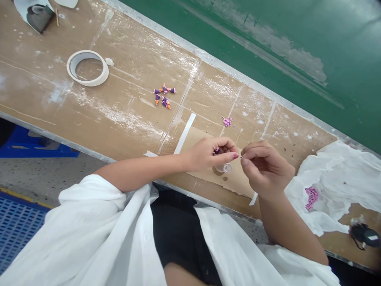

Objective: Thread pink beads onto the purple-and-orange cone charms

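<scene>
My left hand is curled closed around a small dark purple figure, its thumb and index finger pressed together. Facing it, my right hand pinches something tiny at its fingertips, too small to make out. The fingertips of both hands nearly meet. Just below my left hand, a small clear container stands on a cardboard sheet. Beyond the hands lies a little pile of pink beads. Several purple and orange figures lie farther to the left on the table.
A tape roll lies on the brown-covered table at the left. White crumpled paper with more pink beads is at the right, near a black object. A green surface borders the far edge.
</scene>
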A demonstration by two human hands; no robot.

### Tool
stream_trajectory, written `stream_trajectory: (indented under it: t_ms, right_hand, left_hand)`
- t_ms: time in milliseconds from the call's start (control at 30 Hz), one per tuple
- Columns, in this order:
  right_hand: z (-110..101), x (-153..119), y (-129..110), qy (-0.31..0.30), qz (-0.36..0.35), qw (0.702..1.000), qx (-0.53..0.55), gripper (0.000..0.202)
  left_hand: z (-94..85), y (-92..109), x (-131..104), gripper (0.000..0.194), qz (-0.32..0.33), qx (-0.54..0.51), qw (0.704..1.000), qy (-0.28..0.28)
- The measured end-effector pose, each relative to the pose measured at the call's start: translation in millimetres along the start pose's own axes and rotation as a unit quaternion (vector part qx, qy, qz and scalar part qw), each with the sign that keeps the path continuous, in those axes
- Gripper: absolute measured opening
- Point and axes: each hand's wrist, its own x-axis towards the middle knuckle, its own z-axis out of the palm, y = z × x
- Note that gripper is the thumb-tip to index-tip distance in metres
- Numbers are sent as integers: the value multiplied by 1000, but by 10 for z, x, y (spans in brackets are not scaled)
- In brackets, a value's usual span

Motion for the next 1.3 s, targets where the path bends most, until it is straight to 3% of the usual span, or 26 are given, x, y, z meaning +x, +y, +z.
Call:
stream_trajectory:
  t_ms: [100, 267, 367, 500, 700, 800, 900, 1033, 1300]
  right_hand:
    - [-93, 4, 11, -20, 26, 999, 14, 16]
    - [-275, -13, -24, -183, 34, 980, -72, 18]
    - [-302, -62, -29, -243, 3, 961, -133, 15]
    - [-263, -155, 20, -270, -47, 939, -206, 13]
    - [-232, -185, 50, -275, -83, 920, -267, 14]
    - [-218, -131, -5, -230, -55, 948, -211, 14]
    - [-149, -68, -81, -104, -21, 983, -153, 17]
    - [9, -26, -144, 17, -24, 991, -129, 17]
    - [164, -8, -171, 72, -69, 982, -158, 18]
  left_hand:
    - [-11, 4, 3, 27, -28, -34, 999, 24]
    - [-21, -9, 41, 24, -62, -94, 991, 74]
    - [-15, 13, 79, 17, -129, -150, 972, 126]
    - [-14, 74, 108, 11, -213, -215, 944, 136]
    - [-21, 91, 89, 29, -220, -261, 930, 137]
    - [-24, 96, 75, 35, -228, -286, 923, 122]
    - [-20, 110, 64, 38, -238, -316, 914, 95]
    - [-6, 113, 52, 39, -236, -345, 907, 50]
    - [-4, 89, 38, 43, -213, -355, 910, 21]
